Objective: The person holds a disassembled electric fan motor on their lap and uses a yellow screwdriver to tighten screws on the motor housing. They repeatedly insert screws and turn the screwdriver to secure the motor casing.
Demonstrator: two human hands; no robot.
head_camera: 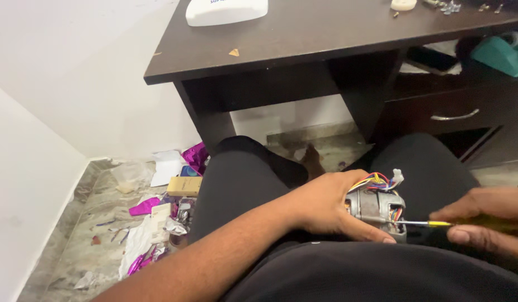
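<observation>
On my lap sits a small grey metal electric motor [378, 206] with a bundle of coloured wires and a white connector [382, 180] on top. My left hand [332, 204] wraps around the motor's left side and holds it against my black trousers. My right hand [485, 221] grips a screwdriver [438, 224] with a yellow-green handle; its thin metal shaft points left and its tip touches the motor's right side.
A dark wooden desk [304, 39] stands ahead, with a white plastic cover [225, 11], a round white part [403, 4] and small screws [449, 6] on top. Its drawer [455, 109] has a metal handle. Purple foil, paper scraps and a small box [184, 185] litter the floor at left.
</observation>
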